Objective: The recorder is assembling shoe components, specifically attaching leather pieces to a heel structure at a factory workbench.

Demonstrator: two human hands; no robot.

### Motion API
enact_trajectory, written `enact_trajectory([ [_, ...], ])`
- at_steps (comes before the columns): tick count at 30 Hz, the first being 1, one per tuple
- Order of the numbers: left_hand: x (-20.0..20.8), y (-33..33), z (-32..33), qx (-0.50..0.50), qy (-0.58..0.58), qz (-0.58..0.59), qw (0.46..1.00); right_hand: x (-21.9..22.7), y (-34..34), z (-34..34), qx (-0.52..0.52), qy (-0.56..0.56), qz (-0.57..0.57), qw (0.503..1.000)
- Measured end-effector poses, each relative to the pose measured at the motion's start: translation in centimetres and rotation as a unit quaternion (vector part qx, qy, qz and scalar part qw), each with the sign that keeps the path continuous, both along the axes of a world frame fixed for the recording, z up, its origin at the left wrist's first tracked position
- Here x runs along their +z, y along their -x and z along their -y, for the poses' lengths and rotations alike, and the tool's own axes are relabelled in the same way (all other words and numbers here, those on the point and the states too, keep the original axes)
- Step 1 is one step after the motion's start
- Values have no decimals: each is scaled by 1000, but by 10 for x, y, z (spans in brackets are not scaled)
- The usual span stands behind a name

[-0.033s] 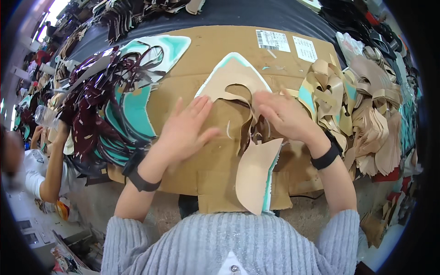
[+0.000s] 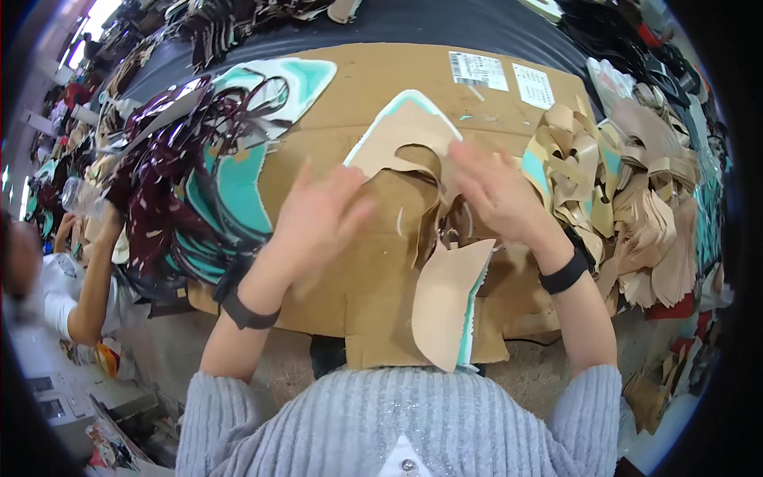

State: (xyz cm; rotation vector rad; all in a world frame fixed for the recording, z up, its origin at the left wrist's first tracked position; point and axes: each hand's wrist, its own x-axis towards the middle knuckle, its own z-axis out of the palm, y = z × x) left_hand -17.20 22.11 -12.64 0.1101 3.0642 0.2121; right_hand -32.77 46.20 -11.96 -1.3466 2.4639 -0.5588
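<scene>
A beige shoe-upper piece point(image 2: 401, 131) with a white and teal border lies point away from me on brown cardboard point(image 2: 318, 310). It has a rounded cutout, and a narrow strip curls down from its right side. My left hand point(image 2: 322, 222), blurred, is by the piece's left corner, fingers stretched and thumb apart. Flat along the right edge lies my right hand point(image 2: 501, 195), its fingers extended and partly covering that side. Neither hand grips anything I can see. A second beige piece point(image 2: 445, 298) with a teal, jagged edge lies nearer my body, overhanging the cardboard's front.
Dark maroon and teal cut pieces point(image 2: 159, 199) are heaped on the left, beside a white and teal piece point(image 2: 310, 79). Beige pieces point(image 2: 636, 215) pile up on the right. A co-worker's arm point(image 2: 91, 294) reaches in at far left. Black sheeting point(image 2: 445, 24) lies behind.
My left hand's fingertips have shifted slightly and look more blurred. My right hand's fingertips have slid a little farther along the right edge. The pieces lie almost the same.
</scene>
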Motion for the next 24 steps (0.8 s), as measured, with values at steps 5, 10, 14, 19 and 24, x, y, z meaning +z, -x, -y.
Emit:
enact_trajectory([
  [5, -19, -11, -8, 24, -19, -138, 990, -31, -5, 10, 47, 85, -207, 974],
  [10, 13, -7, 6, 163, -151, -373, 901, 1, -3, 24, 1, 64, -39, 997],
  [14, 7, -4, 1, 236, -347, -309, 854, 3, -19, 58, 111, 91, -71, 987],
  [19, -37, -9, -1, 176, -175, -246, 937, -31, -23, 82, 172, 69, -174, 967],
  [24, -45, -17, -3, 140, -63, -223, 963, -23, -43, 98, 220, 92, -217, 947],
])
